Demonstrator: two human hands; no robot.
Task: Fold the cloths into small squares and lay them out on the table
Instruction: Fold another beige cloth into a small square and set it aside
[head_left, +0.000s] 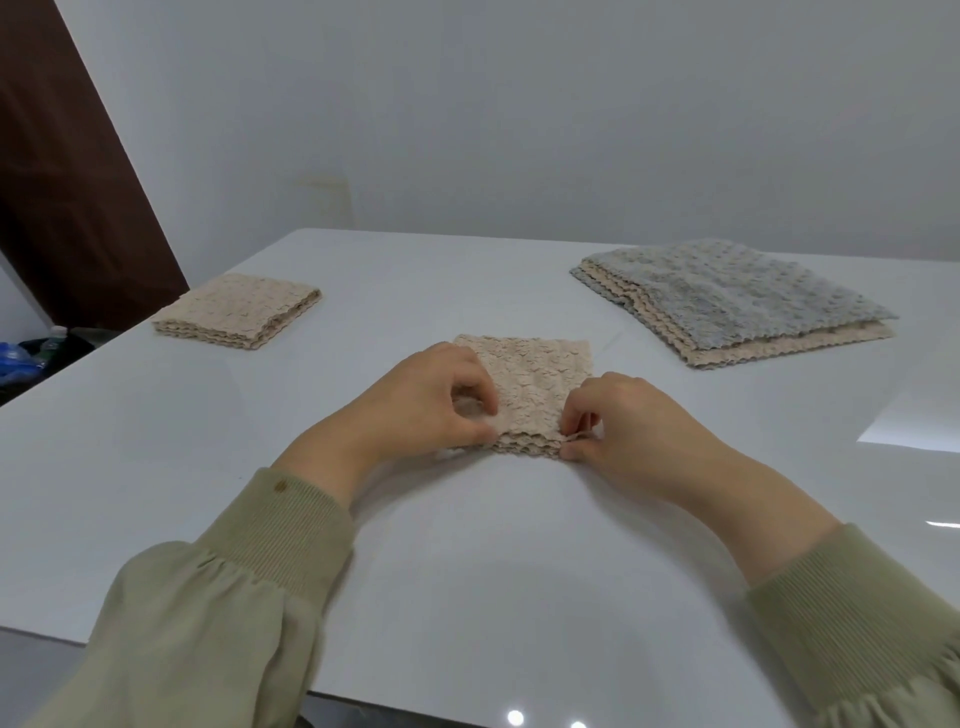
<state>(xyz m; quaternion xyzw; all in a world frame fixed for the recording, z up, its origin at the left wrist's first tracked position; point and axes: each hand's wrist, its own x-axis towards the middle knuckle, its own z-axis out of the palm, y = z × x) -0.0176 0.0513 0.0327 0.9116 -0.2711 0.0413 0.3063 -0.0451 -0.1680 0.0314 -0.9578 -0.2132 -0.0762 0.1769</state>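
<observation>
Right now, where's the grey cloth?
In the head view, the grey cloth lies on top of the beige pile at the table's far right, beyond the right hand.

Two folded cloths (236, 310) (535, 371), one stack (737, 301)

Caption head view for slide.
Left hand and right hand pinch near corners of the folded beige cloth; finished square left, larger stack right.

Fingers curled: left grip (431, 400), right grip (634, 421).
</observation>
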